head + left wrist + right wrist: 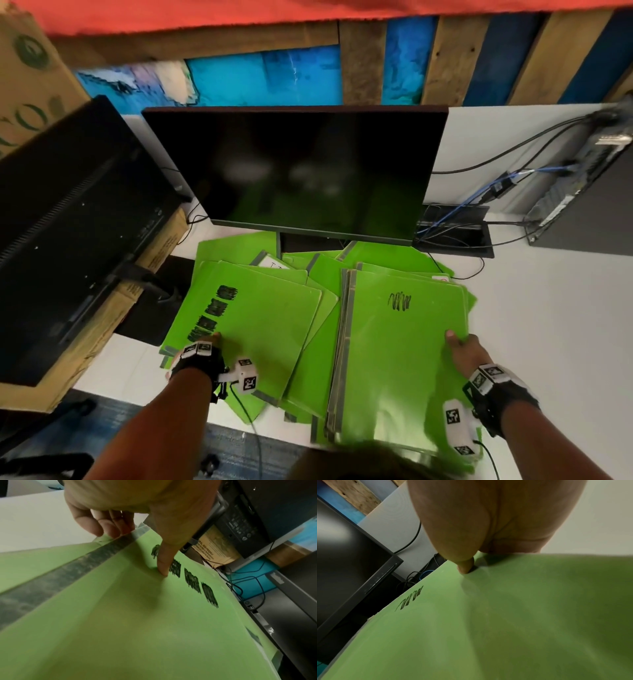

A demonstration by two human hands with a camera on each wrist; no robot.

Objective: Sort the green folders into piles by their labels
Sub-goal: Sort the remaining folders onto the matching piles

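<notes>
Fingers [109,526] of your left hand [200,356] curl under the near edge of the left folder [260,329], thumb pressing on top: a pinch. Your right hand [462,353] clamps the right stack [400,359] at its right edge, thumb on the cover; its fingers are hidden beneath. Both bundles lie on the white worktop [548,325] below the monitor [301,171], more green folders [318,270] fanned loosely between and behind them. Sorting looks barely under way: no separate piles show yet. Black scribbled blocks [214,313] blot out writing on the left cover; a black squiggle [399,302] marks the right. A white tab [274,264] is too hidden to read. The cardboard box [212,555] reads "ECO-FRIENDLY".
</notes>
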